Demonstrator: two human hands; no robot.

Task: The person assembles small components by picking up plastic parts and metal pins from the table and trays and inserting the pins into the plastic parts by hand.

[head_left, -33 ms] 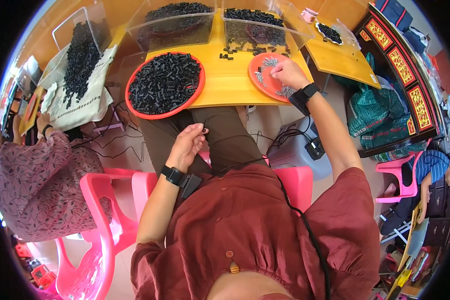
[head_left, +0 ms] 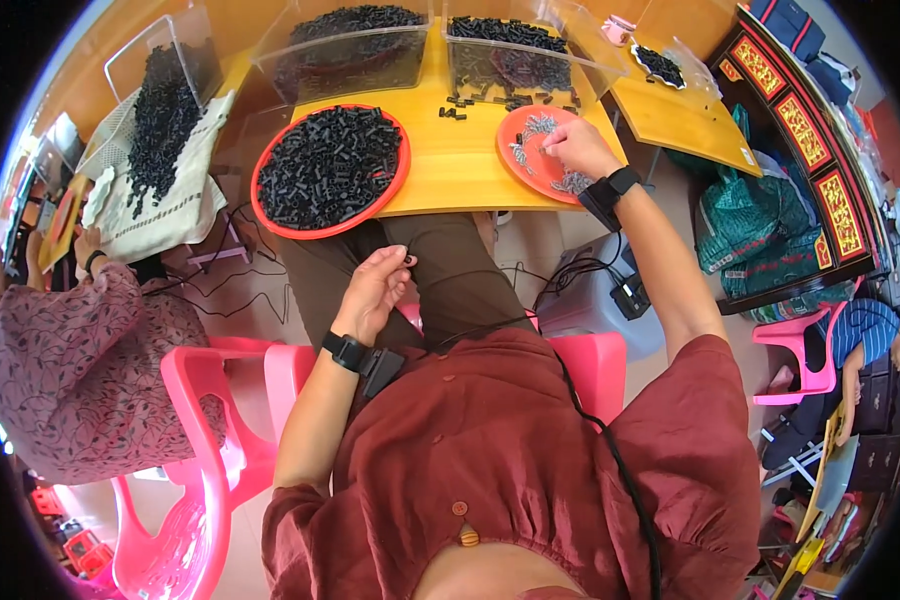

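Note:
Over my lap, my left hand (head_left: 374, 288) is closed, its thumb and forefinger pinching a small black tube-like piece (head_left: 408, 260). Up at the table, my right hand (head_left: 578, 148) reaches over a red plate (head_left: 516, 124) of small silvery metal pieces (head_left: 541, 123). Its fingertips are pressed together low over the plate; whatever they grip is too small to make out. To the left of the plate, a round red tray (head_left: 258, 205) heaped with short black tubes (head_left: 327, 165) overhangs the front edge of the yellow table (head_left: 450, 170).
Two clear bins (head_left: 355, 75) of black pieces stand at the back, with several loose tubes (head_left: 453, 113) nearby. On the left, a co-worker (head_left: 100, 360) sits by a cloth (head_left: 175, 225) with a black heap. Black cables (head_left: 570, 285) hang beside my right knee.

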